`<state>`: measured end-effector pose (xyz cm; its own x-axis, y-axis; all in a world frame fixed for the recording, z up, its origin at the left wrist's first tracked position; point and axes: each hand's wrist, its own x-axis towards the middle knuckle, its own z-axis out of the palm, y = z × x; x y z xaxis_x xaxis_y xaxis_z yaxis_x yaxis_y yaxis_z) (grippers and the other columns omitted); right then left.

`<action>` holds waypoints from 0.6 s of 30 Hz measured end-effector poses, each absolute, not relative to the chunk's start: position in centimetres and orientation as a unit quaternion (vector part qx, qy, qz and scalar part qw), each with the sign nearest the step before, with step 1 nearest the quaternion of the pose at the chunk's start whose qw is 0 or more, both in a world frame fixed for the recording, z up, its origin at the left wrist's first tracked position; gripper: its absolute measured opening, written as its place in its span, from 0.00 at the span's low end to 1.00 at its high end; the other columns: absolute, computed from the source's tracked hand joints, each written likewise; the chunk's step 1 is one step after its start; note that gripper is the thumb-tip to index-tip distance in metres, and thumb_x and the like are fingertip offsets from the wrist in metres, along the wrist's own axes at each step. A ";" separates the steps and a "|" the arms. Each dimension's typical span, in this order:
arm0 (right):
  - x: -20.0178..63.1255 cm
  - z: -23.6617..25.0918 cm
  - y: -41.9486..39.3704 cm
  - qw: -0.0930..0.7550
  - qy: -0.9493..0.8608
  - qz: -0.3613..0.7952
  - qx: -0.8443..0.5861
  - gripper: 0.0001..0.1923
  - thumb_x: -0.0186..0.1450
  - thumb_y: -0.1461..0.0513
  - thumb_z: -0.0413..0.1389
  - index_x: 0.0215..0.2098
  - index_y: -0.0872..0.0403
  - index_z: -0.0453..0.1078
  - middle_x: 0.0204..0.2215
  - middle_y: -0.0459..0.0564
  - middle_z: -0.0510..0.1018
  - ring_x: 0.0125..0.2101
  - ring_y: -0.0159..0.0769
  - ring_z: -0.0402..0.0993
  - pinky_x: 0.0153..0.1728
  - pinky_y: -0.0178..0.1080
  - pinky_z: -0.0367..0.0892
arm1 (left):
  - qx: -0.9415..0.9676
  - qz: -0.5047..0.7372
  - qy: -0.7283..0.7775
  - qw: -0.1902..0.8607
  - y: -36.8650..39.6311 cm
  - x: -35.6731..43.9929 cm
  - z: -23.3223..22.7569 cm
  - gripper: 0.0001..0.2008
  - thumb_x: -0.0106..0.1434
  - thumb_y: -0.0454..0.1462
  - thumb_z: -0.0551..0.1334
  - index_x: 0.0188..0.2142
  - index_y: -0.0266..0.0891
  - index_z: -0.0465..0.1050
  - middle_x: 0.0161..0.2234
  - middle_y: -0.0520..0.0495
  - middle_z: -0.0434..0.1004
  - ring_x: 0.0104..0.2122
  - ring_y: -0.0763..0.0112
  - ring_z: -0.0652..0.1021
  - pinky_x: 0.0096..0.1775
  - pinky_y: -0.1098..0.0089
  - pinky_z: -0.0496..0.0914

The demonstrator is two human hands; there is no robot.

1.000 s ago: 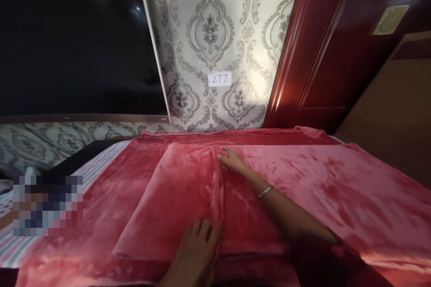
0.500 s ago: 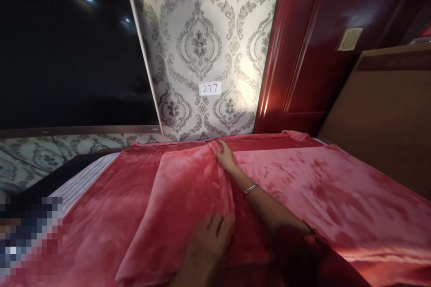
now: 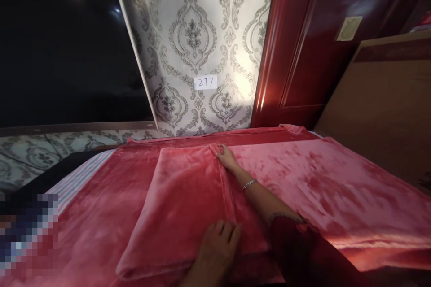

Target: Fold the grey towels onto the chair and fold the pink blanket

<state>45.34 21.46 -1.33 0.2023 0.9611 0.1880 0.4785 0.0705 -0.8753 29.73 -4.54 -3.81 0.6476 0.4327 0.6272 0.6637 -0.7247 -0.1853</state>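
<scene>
A folded red plush blanket (image 3: 182, 210) lies in front of me, its layered edge running along its right side. My right hand (image 3: 226, 158) reaches in from the right and grips the far right corner between thumb and fingers. At the near end of the same edge, my left hand (image 3: 220, 244) has its fingers bent over the blanket; the fingertips are partly hidden. Beneath the folded part, more red plush cloth (image 3: 128, 188) spreads out, and a lighter pink stretch (image 3: 296, 179) lies to the right.
A striped sheet (image 3: 81, 181) shows at the left edge. Behind stand a dark television screen (image 3: 67, 54), a patterned wall with a paper label (image 3: 205, 82) reading 277, and a dark red panel (image 3: 299, 76). A brown board (image 3: 387, 112) leans at the right.
My left hand has moved slightly right along the near edge of the blanket. The folded blanket's near right part has shifted a little right. My right hand keeps its hold at the far corner.
</scene>
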 end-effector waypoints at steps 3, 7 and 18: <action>45.5 -0.9 21.6 0.435 -0.574 0.267 -0.640 0.31 0.64 0.59 0.61 0.64 0.56 0.65 0.53 0.57 0.79 0.51 0.42 0.77 0.52 0.40 0.70 | -0.902 -0.273 -0.327 0.071 -5.4 27.9 -1.6 0.22 0.66 0.38 0.60 0.60 0.47 0.71 0.49 0.44 0.82 0.44 0.61 0.81 0.43 0.65 0.80; 45.0 0.1 22.3 0.407 -0.580 0.261 -0.656 0.30 0.67 0.54 0.58 0.65 0.54 0.65 0.59 0.59 0.75 0.58 0.45 0.73 0.56 0.42 0.67 | -0.849 -0.307 -0.420 -0.089 -2.1 23.1 3.1 0.21 0.73 0.40 0.50 0.61 0.49 0.70 0.56 0.48 0.79 0.54 0.63 0.79 0.55 0.61 0.76; 43.3 0.5 23.4 0.374 -0.567 0.206 -0.704 0.18 0.70 0.58 0.55 0.55 0.56 0.74 0.51 0.61 0.80 0.53 0.46 0.76 0.51 0.41 0.68 | -0.779 -0.043 -0.623 -0.056 16.3 18.5 4.9 0.35 0.71 0.49 0.51 0.72 0.35 0.53 0.74 0.34 0.46 0.73 0.50 0.48 0.69 0.44 0.48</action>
<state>43.25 23.38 0.52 0.2728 0.9528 0.1333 0.6438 -0.0778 -0.7612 18.48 16.31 4.91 0.2198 0.9755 -0.0028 0.9659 -0.2172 0.1411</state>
